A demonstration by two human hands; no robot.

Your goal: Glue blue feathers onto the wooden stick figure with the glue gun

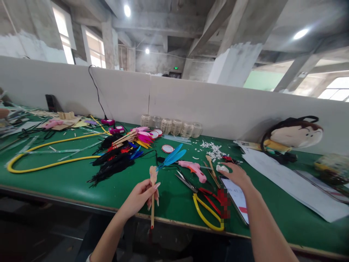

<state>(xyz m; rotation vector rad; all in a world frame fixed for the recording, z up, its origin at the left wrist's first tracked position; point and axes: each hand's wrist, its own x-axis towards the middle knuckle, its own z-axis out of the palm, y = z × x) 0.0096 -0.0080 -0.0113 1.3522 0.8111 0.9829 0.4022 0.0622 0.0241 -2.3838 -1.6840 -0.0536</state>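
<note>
A wooden stick (152,214) with a flat, shaped top is in the person's left hand (139,198), near the bottom middle of the picture. The fingers wrap around the stick, and it points up with a small tilt. The right hand (237,174) is well apart from the left hand, over to the right. It holds nothing that I can see. Its fingers bend down near a small white piece (222,168), and I cannot tell if they touch it. Just below this hand lies a phone (235,198) with a bright white screen.

Both hands are over a long green table (81,193). Between them lie a pink glue gun (193,171) and scissors (204,214) with yellow and red handles. Blue feathers (173,156) lie near the top of the wooden stick. Left of those are black feathers (111,163), and pink and orange feathers (143,136) are tied to wooden sticks. A yellow hose (51,153) curves across the left side of the table.

Glass jars (171,126) stand in a row at the back, by a white wall (218,105). Little white paper bits (214,151) lie in a pile to their right. At the far right are a stuffed toy (293,136) and white paper sheets (289,178).
</note>
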